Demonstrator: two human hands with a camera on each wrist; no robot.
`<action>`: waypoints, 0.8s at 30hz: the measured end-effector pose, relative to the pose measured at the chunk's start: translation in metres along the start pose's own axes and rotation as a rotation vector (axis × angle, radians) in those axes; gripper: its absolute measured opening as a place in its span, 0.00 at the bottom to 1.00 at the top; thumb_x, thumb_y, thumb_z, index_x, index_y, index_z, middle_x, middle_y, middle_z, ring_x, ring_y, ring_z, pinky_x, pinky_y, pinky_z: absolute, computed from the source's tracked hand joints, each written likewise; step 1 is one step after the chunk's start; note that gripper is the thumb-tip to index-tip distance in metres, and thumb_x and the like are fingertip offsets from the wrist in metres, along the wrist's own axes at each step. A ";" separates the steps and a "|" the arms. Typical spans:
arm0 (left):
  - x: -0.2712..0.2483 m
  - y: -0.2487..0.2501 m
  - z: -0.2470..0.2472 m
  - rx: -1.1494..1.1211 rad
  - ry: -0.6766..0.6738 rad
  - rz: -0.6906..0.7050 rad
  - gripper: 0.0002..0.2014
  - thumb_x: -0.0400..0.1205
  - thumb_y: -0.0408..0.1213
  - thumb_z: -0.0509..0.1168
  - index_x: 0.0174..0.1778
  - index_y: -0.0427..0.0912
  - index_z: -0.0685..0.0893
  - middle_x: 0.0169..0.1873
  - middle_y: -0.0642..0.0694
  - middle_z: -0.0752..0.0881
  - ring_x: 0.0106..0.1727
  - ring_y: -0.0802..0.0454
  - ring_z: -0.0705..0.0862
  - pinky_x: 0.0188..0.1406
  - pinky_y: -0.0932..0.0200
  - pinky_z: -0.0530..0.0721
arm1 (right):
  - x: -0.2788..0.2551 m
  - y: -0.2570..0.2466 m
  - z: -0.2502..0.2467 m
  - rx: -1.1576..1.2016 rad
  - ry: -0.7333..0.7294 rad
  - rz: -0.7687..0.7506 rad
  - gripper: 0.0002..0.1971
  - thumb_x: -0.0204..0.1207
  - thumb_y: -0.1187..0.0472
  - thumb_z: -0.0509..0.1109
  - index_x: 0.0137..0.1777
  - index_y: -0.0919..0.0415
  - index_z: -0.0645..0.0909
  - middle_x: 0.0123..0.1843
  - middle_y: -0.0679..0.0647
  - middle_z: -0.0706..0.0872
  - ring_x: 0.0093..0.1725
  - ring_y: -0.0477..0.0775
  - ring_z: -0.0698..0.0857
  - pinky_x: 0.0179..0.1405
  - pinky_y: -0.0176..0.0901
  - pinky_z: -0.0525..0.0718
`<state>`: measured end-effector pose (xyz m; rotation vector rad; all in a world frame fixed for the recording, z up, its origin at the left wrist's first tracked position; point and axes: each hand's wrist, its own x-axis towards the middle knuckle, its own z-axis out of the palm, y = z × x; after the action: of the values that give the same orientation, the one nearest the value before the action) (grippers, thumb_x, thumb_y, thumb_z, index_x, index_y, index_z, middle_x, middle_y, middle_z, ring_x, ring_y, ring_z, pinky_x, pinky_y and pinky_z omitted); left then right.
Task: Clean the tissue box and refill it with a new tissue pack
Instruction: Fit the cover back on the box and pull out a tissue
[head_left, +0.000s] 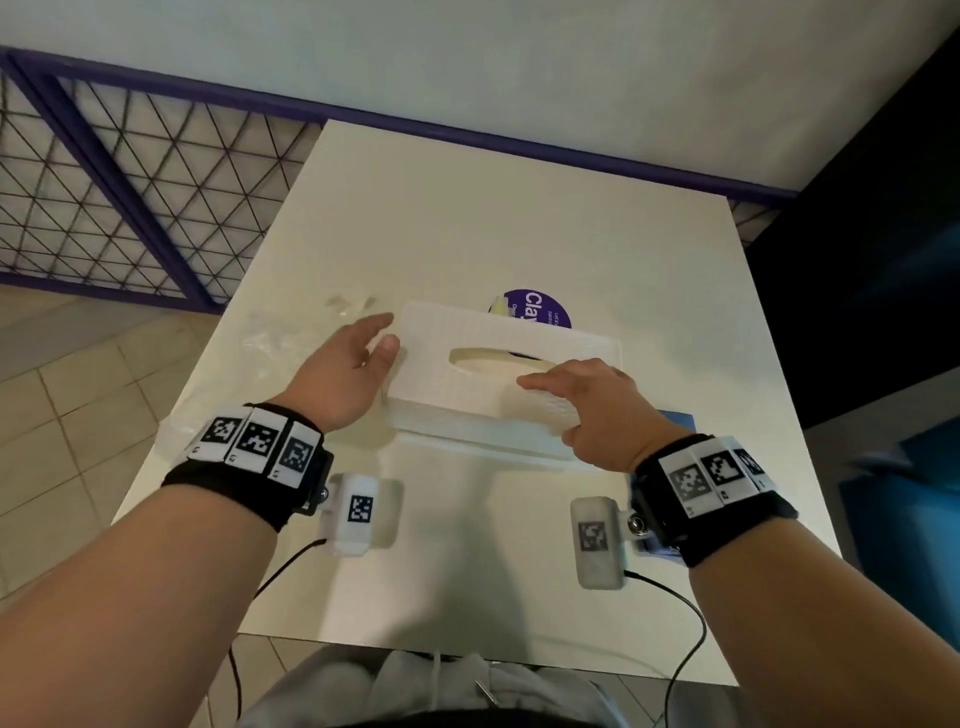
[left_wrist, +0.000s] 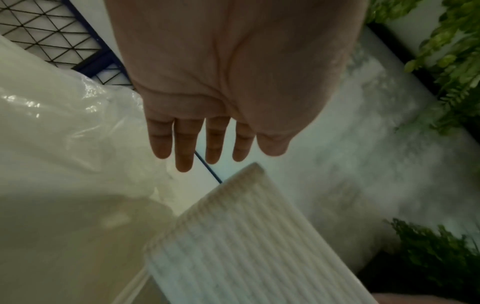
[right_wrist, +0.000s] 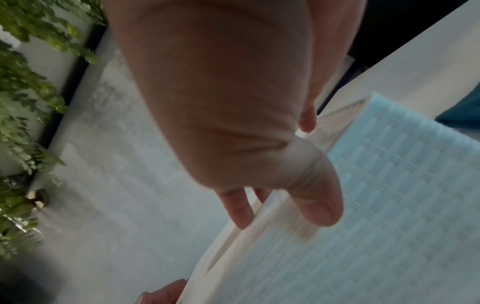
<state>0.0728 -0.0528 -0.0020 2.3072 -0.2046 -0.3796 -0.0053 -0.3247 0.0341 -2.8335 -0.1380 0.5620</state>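
The white textured tissue box (head_left: 467, 332), with an oval slot on top, sits mid-table over a flat white layer (head_left: 467, 441) that shows under its near edge. My right hand (head_left: 550, 408) holds the box's near right part, fingers laid across the top and thumb on the front side. In the right wrist view the thumb (right_wrist: 317, 197) lies on the woven-pattern face of the box (right_wrist: 376, 236), with the fingers on the other side of the edge. My left hand (head_left: 382, 332) hovers at the box's left end with straight fingers (left_wrist: 184, 148), holding nothing, above the box's ribbed end (left_wrist: 233, 246).
Crumpled clear plastic wrap (head_left: 270, 338) (left_wrist: 64, 123) lies on the table's left side. Behind the box is a round purple label (head_left: 545, 306), partly hidden. A blue object (head_left: 675, 418) sits by my right wrist. The white table (head_left: 467, 218) has a purple mesh railing (head_left: 130, 182) to its left.
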 end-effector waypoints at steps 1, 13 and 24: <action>0.000 -0.001 0.004 0.009 -0.042 -0.014 0.26 0.86 0.53 0.53 0.81 0.50 0.64 0.77 0.44 0.72 0.69 0.44 0.79 0.66 0.53 0.72 | 0.003 0.001 0.003 -0.011 -0.023 0.005 0.40 0.70 0.69 0.67 0.78 0.36 0.63 0.74 0.44 0.73 0.74 0.50 0.65 0.79 0.52 0.59; -0.001 0.002 0.023 0.060 -0.009 -0.094 0.28 0.84 0.48 0.62 0.79 0.47 0.66 0.69 0.48 0.81 0.54 0.49 0.84 0.58 0.57 0.75 | 0.007 0.015 0.010 0.303 0.204 0.178 0.34 0.70 0.62 0.70 0.75 0.39 0.68 0.80 0.47 0.64 0.79 0.55 0.61 0.79 0.58 0.65; -0.001 -0.006 0.039 0.138 -0.114 -0.123 0.26 0.88 0.47 0.50 0.83 0.48 0.58 0.72 0.38 0.77 0.69 0.37 0.78 0.65 0.48 0.74 | 0.003 0.035 0.028 0.785 0.176 0.574 0.28 0.85 0.48 0.51 0.83 0.40 0.47 0.63 0.55 0.76 0.51 0.56 0.78 0.56 0.52 0.82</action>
<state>0.0591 -0.0748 -0.0320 2.4428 -0.1500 -0.5766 -0.0122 -0.3521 -0.0009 -2.0942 0.7732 0.3492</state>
